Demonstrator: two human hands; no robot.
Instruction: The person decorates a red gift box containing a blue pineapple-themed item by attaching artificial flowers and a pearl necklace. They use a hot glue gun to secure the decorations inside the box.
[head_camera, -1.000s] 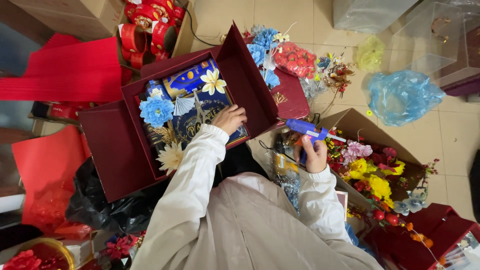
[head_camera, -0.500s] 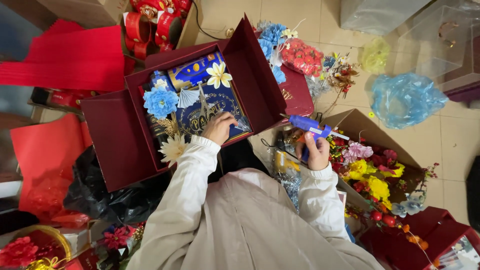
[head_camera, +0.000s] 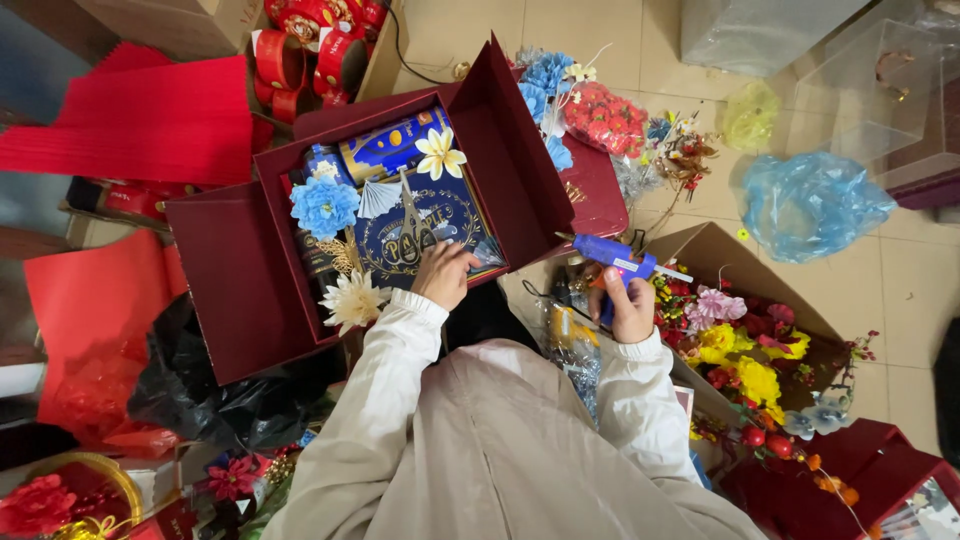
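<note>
Right hand (head_camera: 632, 310) closed around the grip of a blue glue gun (head_camera: 612, 252), nozzle aimed toward 10 o'clock at the open box. Looks light and rigid, plastic body; best held by the handle, well clear of the tip, probably hot.

Left hand (head_camera: 443, 274) inside the dark red gift box (head_camera: 230, 280), fingers curled down onto the lower right corner of a dark blue decorated package (head_camera: 440, 225); pressing or pinching, cannot tell which. Package seems stiff and flat, likely card, easy to steady by an edge.

Out from that hand: at 11 o'clock a white paper fan (head_camera: 380, 198) and a metal ornament, hard to make out. At 9 o'clock a cream flower (head_camera: 350, 300), at 10 o'clock a blue flower (head_camera: 324, 205), at 12 o'clock a white flower (head_camera: 440, 155) on a blue tin (head_camera: 385, 148). All three soft, light, easily crushed; better taken by the base than by the petals.

Box lid flap (head_camera: 515, 150) standing open at 1 o'clock. Beyond the right hand, at 4 o'clock, a cardboard box (head_camera: 700, 245) full of mixed artificial flowers.
</note>
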